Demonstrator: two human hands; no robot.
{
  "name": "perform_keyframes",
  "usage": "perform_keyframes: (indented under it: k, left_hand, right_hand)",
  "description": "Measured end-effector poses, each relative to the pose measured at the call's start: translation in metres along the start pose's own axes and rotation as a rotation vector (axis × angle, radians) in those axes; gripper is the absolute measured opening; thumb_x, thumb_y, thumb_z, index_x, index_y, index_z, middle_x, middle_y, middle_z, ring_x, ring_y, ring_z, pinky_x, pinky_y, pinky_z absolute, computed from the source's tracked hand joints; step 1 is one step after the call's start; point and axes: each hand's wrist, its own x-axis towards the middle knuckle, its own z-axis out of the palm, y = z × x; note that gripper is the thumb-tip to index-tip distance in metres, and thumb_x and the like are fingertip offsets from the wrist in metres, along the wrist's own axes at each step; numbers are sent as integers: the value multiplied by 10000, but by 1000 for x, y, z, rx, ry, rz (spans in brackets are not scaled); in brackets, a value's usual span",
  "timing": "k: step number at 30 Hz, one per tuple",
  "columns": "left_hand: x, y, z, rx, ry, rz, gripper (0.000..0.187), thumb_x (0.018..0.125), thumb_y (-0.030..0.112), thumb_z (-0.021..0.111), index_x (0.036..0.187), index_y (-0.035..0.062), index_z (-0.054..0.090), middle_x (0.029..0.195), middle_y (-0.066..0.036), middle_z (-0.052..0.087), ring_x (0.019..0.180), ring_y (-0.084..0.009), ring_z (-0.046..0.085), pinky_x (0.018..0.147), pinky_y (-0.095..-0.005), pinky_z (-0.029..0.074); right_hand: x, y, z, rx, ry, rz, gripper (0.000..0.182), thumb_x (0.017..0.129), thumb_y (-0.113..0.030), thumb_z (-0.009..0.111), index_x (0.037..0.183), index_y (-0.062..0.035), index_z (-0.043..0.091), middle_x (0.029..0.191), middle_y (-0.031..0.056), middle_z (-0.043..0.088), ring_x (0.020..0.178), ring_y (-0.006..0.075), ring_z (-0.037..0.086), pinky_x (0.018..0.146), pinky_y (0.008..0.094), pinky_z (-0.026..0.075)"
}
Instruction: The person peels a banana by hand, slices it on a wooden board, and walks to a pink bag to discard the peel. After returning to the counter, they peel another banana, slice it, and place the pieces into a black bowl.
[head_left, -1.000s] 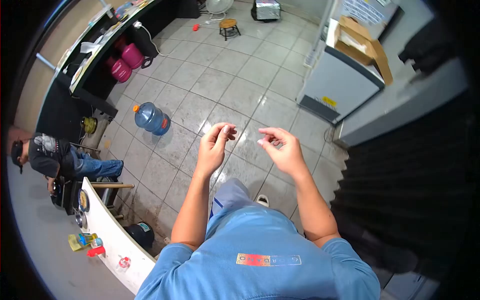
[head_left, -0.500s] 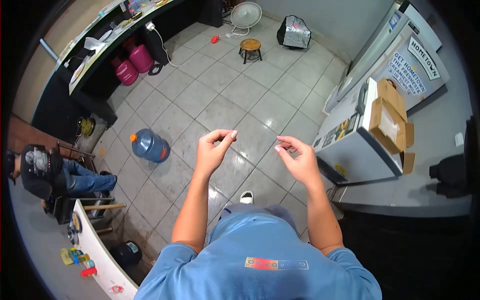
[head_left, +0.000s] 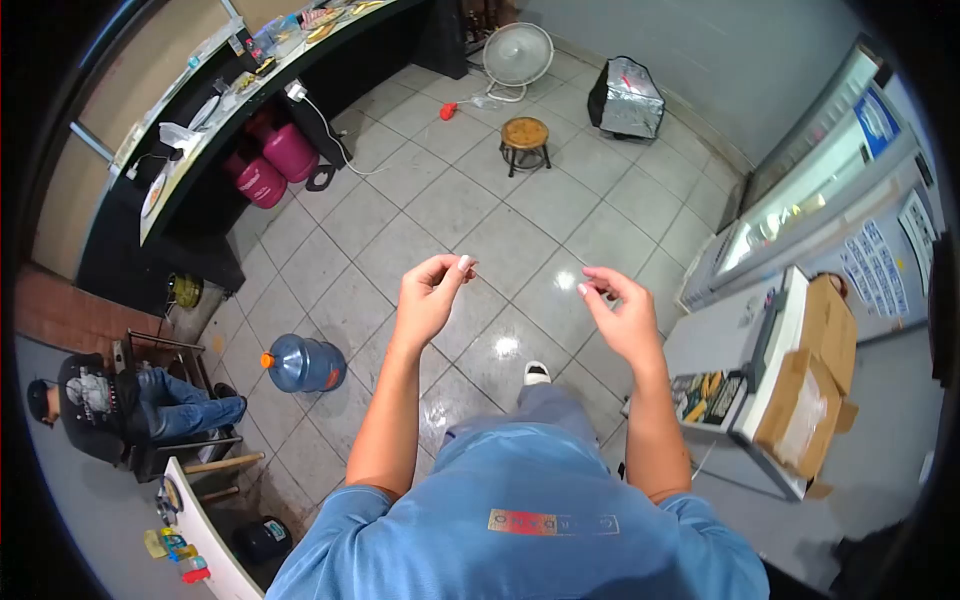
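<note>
My left hand (head_left: pixel 428 300) is raised in front of my body, thumb tip against the curled fingers in a pinch. Whatever may lie between those fingertips is too small to make out. My right hand (head_left: pixel 622 312) is held up at about the same height, its fingers curled and a small gap between thumb and forefinger. Nothing shows in that gap. Both hands are in mid-air over the grey tiled floor (head_left: pixel 450 205), touching no object. Beyond my left hand, lower down, a blue water jug (head_left: pixel 305 364) with an orange cap lies on its side on the tiles.
Ahead are a round wooden stool (head_left: pixel 525 134), a white fan (head_left: pixel 517 55) and a silver insulated bag (head_left: pixel 630 98). A chest freezer (head_left: pixel 722 375) bearing an open carton (head_left: pixel 800 410) is at right. Pink gas cylinders (head_left: pixel 290 152) sit under the left counter; a person (head_left: pixel 110 405) sits at left.
My view has turned and shifted, so the freezer, stool and jug appear lower in the picture. My right hand is slightly farther from the left; both keep nearly the same pose. One foot has shifted.
</note>
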Motion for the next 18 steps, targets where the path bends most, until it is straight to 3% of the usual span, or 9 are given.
perform_keyframes:
  k: [5,12,18]
  left_hand:
    - [93,20,-15,2,107,-26,202,933,168,648,1006,-16,688,889,-45,695,851,-110,649,776,-259,511]
    - [216,-21,-73,22,290,-18,175,925,132,651,1016,-14,683,893,-42,692,840,-96,640,772,-241,504]
    - [368,-56,-126,-4,318,10,170,926,126,646,1018,-12,680,898,-39,689,842,-94,639,775,-238,506]
  right_hand:
    - [142,-17,19,64,-123,-119,241,828,-128,705,1053,-42,697,880,85,728,802,165,680,721,300,493]
    - [308,0,89,105,-257,-228,259,826,-99,698,1078,-41,689,922,70,713,793,145,656,708,274,486]
    - [451,19,146,123,-314,-133,284,833,-99,700,1104,-18,674,928,74,705,802,132,643,740,270,499]
